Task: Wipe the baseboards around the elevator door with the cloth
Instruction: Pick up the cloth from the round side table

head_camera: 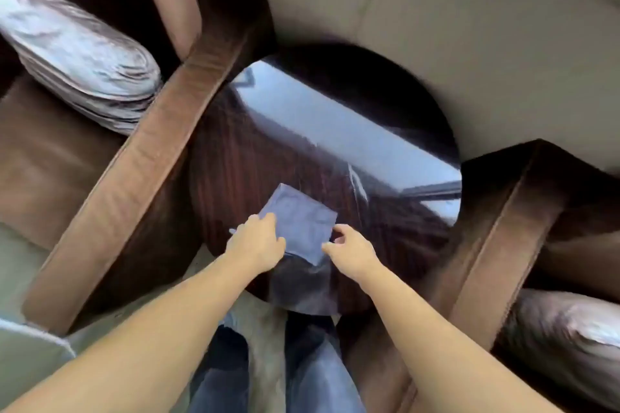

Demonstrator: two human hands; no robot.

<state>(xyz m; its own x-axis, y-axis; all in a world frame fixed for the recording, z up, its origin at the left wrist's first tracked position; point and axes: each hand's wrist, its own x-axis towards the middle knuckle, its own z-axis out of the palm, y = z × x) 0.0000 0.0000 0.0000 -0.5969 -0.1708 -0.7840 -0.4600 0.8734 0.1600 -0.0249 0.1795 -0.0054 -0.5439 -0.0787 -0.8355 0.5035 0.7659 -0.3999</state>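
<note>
The folded cloth [302, 225] is lying by the near edge of the round bench [335, 131]. The left hand [256, 243] is clamping its grip on the cloth's left side, likely to lift it. The right hand [350, 250] is curling at the right side (clamped or not, I cannot tell).

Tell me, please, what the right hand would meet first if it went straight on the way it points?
Most likely the blue cloth: the right hand points forward and left at its near right edge on the round table. Whether the fingertips already touch it is unclear.

Glossy round table [335, 144] between 2 armchairs [134, 178]
</note>
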